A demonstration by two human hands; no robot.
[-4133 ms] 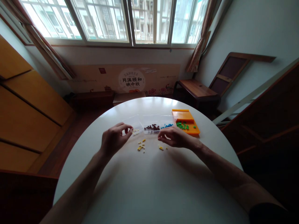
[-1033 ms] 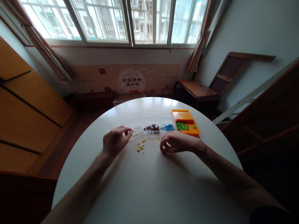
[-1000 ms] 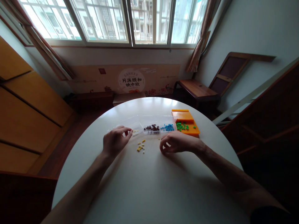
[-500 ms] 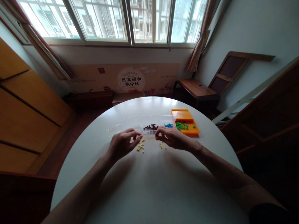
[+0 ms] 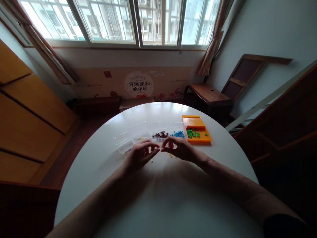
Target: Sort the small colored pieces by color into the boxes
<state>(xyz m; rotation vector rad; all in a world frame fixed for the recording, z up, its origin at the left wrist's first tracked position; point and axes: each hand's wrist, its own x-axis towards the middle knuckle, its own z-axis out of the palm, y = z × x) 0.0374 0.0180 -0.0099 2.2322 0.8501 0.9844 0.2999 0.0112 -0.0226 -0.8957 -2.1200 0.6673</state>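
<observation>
My left hand (image 5: 142, 154) is raised over the white table with thumb and forefinger brought together at the tips. Almost touching it, my right hand (image 5: 177, 148) is closed in a pinch. Whatever lies between the fingertips is too small to make out. Small yellow bricks (image 5: 170, 155) lie on the table beneath my right hand, and others are hidden behind my left. Just beyond the hands stands a clear plastic compartment box (image 5: 150, 135) holding dark brown bricks (image 5: 160, 135), blue bricks (image 5: 178, 134) and pale bricks (image 5: 141, 139) in separate compartments.
An orange tray (image 5: 206, 138) with green bricks (image 5: 192, 133) sits right of the clear box. The round white table (image 5: 158, 205) has its far edge below the window wall. A wooden chair (image 5: 209, 92) stands behind it at the right.
My left hand has moved right and slightly down, now covering most of the yellow bricks. My right hand has shifted slightly left and down, so the fingertips of both hands nearly meet.
</observation>
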